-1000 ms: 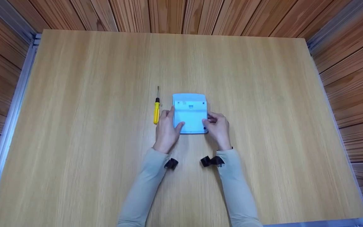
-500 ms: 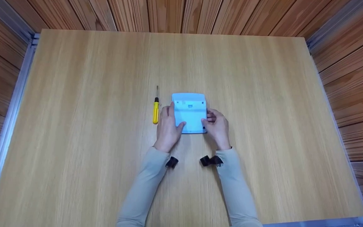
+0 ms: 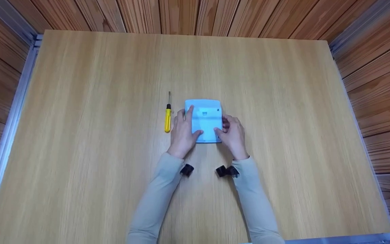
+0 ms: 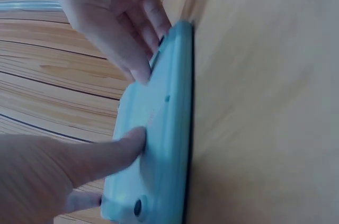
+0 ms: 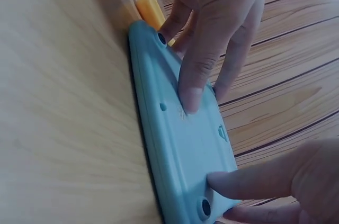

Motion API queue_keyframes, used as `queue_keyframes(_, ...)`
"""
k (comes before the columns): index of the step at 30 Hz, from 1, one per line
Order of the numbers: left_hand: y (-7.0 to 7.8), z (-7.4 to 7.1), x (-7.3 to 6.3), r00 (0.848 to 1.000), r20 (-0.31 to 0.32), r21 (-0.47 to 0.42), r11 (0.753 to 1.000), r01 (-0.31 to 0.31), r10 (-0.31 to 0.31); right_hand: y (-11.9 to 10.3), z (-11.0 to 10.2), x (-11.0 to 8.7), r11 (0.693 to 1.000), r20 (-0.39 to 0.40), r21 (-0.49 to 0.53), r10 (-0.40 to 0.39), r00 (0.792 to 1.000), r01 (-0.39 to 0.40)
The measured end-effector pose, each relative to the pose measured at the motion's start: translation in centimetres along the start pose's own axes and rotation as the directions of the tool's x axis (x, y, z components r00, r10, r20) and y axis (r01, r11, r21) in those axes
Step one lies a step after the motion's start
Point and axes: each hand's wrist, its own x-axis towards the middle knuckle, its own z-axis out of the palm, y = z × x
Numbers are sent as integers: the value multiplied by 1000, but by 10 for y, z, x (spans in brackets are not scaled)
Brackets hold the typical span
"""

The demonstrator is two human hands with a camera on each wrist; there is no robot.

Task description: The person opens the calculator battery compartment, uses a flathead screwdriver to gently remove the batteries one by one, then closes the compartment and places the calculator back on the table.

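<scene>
A light-blue calculator [image 3: 208,123] lies back side up, showing small screw holes, black feet and a battery-cover latch. My left hand [image 3: 182,135] holds its left side: the thumb presses on the back, one finger lies over the upper left corner, and others run along the edge. On the right side, my right hand [image 3: 233,135] pinches the lower edge, thumb on top and fingers curled at the side. In the left wrist view both thumbs rest on the calculator's back [image 4: 159,144]. Its keys and front face are hidden underneath.
A yellow-handled screwdriver [image 3: 168,120] lies left of the calculator, its tip pointing away; its handle [image 5: 151,9] shows behind the calculator in the right wrist view. The wooden table [image 3: 96,101] is bounded by plank walls and metal rails.
My left hand has shifted forward and right, and a finger that lay along the left edge now covers the upper left corner. My right hand and the calculator stay nearly in place.
</scene>
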Motion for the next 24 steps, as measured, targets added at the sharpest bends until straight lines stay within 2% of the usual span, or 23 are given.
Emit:
queue_keyframes(7, 2, 1, 2, 1000, 11, -4, 1000, 12, -12, -6, -1, 4, 982, 0, -126, -144, 990, 143)
queue_keyframes(14, 1, 1, 2, 1000, 4, 7, 1000, 3, -3, -12, -3, 14, 937, 42, -166, -304, 952, 307)
queue_keyframes(19, 0, 1, 1, 1000, 0, 13, 1000, 1, -1, -17, -2, 20, 909, 116, -176, -361, 925, 377)
queue_keyframes(24, 0, 1, 1, 1000, -2, 10, 1000, -8, 8, -19, 2, 24, 863, 174, -245, -409, 896, 442)
